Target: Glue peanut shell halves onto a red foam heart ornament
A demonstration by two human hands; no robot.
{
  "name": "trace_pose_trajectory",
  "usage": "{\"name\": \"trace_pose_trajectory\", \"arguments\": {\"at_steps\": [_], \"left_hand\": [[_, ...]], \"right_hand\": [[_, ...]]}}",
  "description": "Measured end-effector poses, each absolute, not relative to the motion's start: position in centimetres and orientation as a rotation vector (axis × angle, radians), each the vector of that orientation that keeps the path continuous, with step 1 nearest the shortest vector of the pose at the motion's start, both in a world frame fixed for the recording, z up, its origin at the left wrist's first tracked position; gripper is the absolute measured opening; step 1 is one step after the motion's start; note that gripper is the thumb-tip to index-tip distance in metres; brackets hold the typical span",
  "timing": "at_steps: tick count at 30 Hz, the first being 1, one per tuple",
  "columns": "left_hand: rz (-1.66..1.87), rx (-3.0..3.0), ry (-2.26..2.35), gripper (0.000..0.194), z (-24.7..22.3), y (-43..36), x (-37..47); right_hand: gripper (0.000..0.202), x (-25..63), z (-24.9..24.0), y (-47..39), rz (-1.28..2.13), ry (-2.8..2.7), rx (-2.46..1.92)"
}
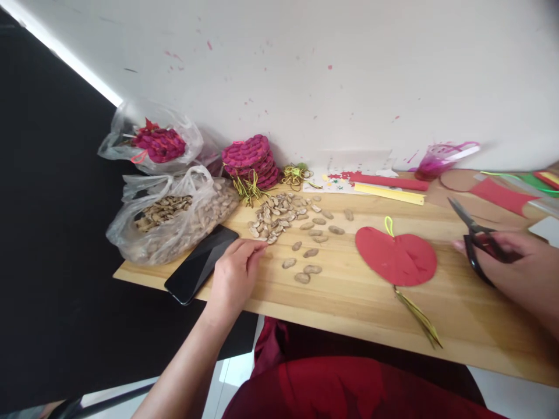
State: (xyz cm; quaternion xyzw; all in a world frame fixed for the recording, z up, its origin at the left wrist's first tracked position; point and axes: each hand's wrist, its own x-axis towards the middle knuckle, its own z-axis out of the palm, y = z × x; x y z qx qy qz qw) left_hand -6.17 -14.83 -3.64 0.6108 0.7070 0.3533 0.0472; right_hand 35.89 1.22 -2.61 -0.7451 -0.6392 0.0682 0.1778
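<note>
A heap of peanut shells lies right at the fingertips of the left grip, which reaches its near edge with thumb and fingers drawn together; from here I can't tell whether a shell is pinched between them. A few loose pods are strewn just to the right of that grip.

The right grip is wrapped around a pair of scissors, blades pointing away from the body. Between the two grips, nearer the right one, a red cut-out lies flat, with a yellow-green loop at its far edge and a tassel trailing off its near edge.

As I judge it, this piece is at an early stage: loop and tassel are on, but no shells sit on its face. The stacked magenta pieces, beyond the left grip, look finished.

A phone lies just left of the left grip, and farther left is a plastic bag full of shells. Beyond both grips, a red strip and a yellow strip rest at the back of the tabletop.
</note>
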Motion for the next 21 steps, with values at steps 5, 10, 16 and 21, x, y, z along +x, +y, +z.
{"name": "trace_pose_trajectory", "arguments": {"at_steps": [5,10,16,21], "left_hand": [[0.934,2.162,2.189,0.02,-4.1,-11.9,-6.3],[0.978,2.11,2.173,0.019,-3.9,-11.5,-5.9],[1.22,1.386,1.935,0.027,-3.0,-12.2,-5.4],[1.063,1.404,1.952,0.02,-3.1,-12.0,-5.3]], "right_hand": [[0.034,34.2,-0.6,0.7,0.391,-1.699,-2.219],[0.022,34.4,-0.7,0.9,0.439,-1.746,-2.284],[0.02,34.3,-0.6,0.6,0.424,-1.767,-2.285],[0.031,34.7,-1.1,0.9,0.455,-1.783,-2.259]]}}
